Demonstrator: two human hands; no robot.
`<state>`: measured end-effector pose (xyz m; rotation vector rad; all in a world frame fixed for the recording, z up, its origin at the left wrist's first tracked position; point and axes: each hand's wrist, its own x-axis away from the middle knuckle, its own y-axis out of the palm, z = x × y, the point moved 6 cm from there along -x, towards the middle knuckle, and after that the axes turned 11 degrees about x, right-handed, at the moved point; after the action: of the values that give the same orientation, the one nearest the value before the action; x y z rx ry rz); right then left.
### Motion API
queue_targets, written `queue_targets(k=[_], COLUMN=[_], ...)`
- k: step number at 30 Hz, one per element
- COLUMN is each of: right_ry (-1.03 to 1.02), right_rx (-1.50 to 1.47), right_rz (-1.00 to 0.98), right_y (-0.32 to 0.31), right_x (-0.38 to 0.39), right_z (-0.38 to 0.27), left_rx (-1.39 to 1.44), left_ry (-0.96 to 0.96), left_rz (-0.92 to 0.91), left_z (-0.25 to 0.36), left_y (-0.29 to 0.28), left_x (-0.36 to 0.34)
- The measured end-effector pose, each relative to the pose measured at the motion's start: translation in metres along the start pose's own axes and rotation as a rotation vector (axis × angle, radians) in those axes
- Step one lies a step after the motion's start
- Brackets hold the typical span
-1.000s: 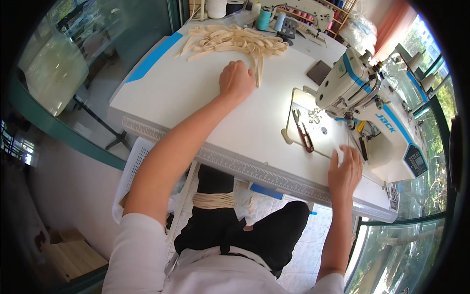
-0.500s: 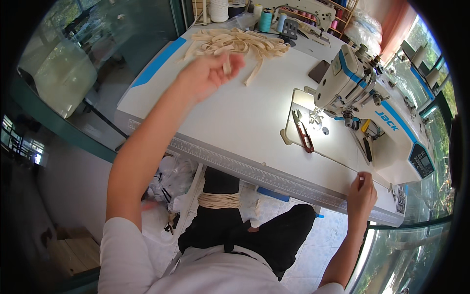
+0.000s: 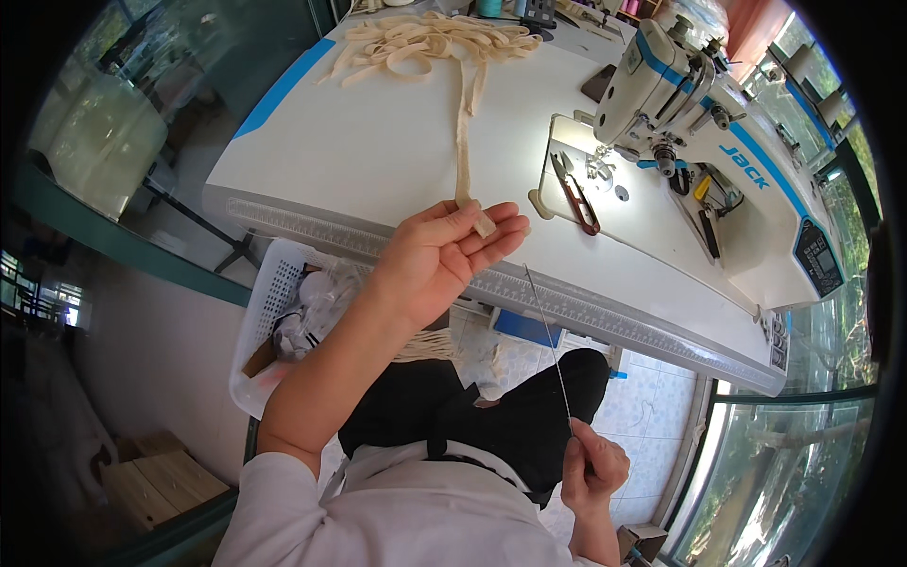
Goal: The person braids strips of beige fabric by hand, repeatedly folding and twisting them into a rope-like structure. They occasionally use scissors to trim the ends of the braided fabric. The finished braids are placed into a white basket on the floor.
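Observation:
My left hand (image 3: 420,265) is turned palm up over the table's front edge. Its thumb pins the end of a cream fabric strip (image 3: 463,142) against the fingers, and the other fingers stretch out. The strip runs back across the white table to a loose pile of cream strips (image 3: 402,42). Low at the right, above my lap, my right hand (image 3: 593,465) is closed on a thin metal rod (image 3: 546,326). The rod slants up and left, its far tip a little below my left fingertips. What the rod's held end looks like is hidden.
A sewing machine (image 3: 756,203) stands at the right, its lamp lit. Red-handled thread snips (image 3: 578,203) lie by its needle plate. A ruler strip (image 3: 378,244) lines the table's front edge. Cream cords (image 3: 427,346) circle my leg, beside a white basket (image 3: 269,283).
My left hand has come from near the pile toward me, drawing the strip out straight. My right hand has left the table's right edge for my lap, and the rod now shows in it.

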<state>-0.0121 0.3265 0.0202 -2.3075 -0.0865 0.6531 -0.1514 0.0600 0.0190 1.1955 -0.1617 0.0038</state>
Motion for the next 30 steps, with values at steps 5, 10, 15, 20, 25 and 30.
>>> queue_targets(k=[5, 10, 15, 20, 25, 30], right_ry=[-0.068, -0.098, -0.098, -0.087, -0.088, -0.089], right_rx=[0.015, 0.014, 0.025, 0.019, 0.018, 0.030], right_rz=[-0.045, -0.035, -0.028, -0.029, -0.028, -0.031], right_y=[0.012, 0.019, 0.022, 0.025, 0.027, 0.029], right_x=[-0.015, -0.018, -0.019, -0.017, -0.016, -0.016], right_z=[-0.005, -0.002, -0.005, -0.003, -0.001, -0.002], left_rx=[0.000, 0.007, 0.012, 0.039, 0.022, -0.010], left_ry=[-0.037, -0.060, -0.063, -0.044, -0.075, -0.065], left_rz=[-0.005, -0.005, 0.011, 0.004, -0.010, -0.017], left_z=[-0.006, -0.009, -0.008, -0.005, -0.006, -0.006], left_y=[0.003, -0.002, -0.003, -0.006, -0.005, -0.008], left_x=[0.005, 0.007, 0.011, 0.010, 0.010, 0.011])
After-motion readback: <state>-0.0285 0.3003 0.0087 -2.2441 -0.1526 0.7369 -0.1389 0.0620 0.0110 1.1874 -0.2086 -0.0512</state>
